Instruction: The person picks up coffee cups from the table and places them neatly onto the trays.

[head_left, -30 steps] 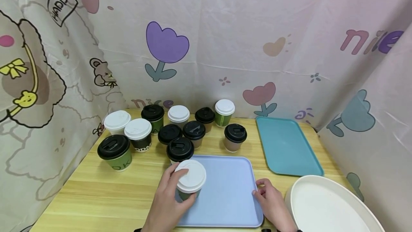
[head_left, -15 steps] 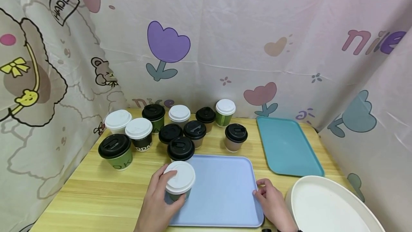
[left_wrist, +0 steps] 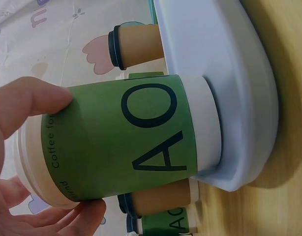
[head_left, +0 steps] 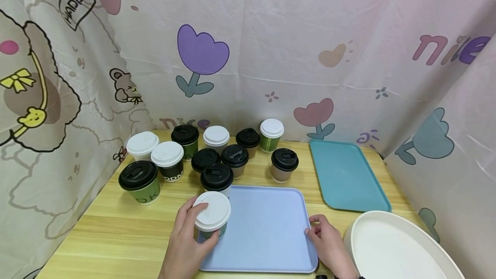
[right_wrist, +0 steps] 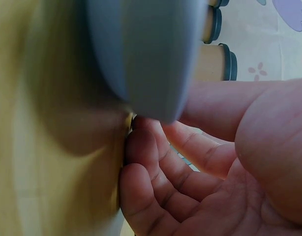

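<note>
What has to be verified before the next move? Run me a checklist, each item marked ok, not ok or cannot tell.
1. Left hand holding the white-lidded green cup: ok, thumb and fingers are around its upper part.
2. Cup upright: ok.
3. White lid on the cup: ok, it is in place.
4. Right hand at the right edge of the pale blue tray: ok; how firmly it holds cannot be told.
5. Room behind the held cup: not ok, a black-lidded cup stands close behind it.
6. Cup's full weight on the tray: cannot tell.
</note>
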`<control>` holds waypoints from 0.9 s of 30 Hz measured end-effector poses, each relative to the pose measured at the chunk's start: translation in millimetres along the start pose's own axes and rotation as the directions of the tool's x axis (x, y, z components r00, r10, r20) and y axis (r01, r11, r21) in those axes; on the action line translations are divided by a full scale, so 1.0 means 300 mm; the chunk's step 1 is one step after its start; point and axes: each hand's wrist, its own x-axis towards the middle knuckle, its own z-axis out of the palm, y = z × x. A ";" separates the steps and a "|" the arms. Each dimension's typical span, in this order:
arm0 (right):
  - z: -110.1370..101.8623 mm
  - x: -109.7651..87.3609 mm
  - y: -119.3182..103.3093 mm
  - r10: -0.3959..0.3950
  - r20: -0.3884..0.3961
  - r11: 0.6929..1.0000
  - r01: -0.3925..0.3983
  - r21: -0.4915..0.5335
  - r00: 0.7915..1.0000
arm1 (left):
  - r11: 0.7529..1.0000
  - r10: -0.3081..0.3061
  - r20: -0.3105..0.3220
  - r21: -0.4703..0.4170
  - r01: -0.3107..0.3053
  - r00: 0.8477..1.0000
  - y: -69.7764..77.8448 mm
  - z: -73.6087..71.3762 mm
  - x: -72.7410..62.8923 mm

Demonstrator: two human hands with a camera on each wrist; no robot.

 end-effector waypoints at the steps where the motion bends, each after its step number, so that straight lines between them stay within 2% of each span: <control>1: 0.000 0.000 -0.001 0.002 0.004 1.000 -0.002 0.000 1.000 | 1.000 -0.004 0.003 -0.002 0.004 1.000 0.001 0.000 0.001; 7: 0.000 -0.001 -0.001 0.007 0.003 1.000 -0.007 0.001 1.000 | 1.000 -0.016 0.009 -0.014 0.017 1.000 0.001 0.000 0.007; 17: 0.001 0.000 0.001 0.007 0.002 1.000 -0.007 0.001 1.000 | 1.000 0.004 0.003 -0.029 -0.004 1.000 -0.011 0.006 0.011; 27: 0.002 -0.002 0.000 0.013 -0.012 1.000 -0.013 0.001 1.000 | 0.998 0.052 -0.008 -0.034 -0.052 0.999 -0.024 0.009 0.009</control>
